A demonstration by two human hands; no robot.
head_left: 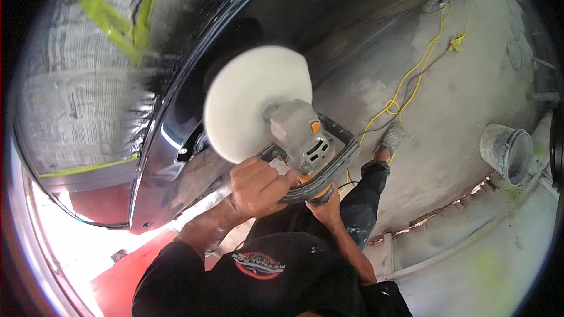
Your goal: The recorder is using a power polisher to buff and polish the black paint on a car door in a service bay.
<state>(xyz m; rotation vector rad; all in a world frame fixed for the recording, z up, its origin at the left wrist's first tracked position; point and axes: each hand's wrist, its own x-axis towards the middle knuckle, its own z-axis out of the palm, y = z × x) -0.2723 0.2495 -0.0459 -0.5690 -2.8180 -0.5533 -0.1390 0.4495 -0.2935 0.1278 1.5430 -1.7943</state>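
Note:
A polisher (294,126) with a grey head, an orange body and a black loop handle is in both my hands. Its large white round pad (247,103) faces the black car's side (182,103) and looks smeared by motion; whether it touches the paint I cannot tell. My left hand (258,186) is closed round the left part of the loop handle. Lower and to the right, my right hand (327,208) wraps the rear of the body, its fingers partly hidden. The car's door handle (192,141) lies just left of the pad.
Yellow-green tape (103,12) edges the car's streaked window (88,94) at left. A yellow cord (405,91) runs over the grey floor (437,135) at right, past my foot (392,138). A dusty bucket (506,151) lies at far right.

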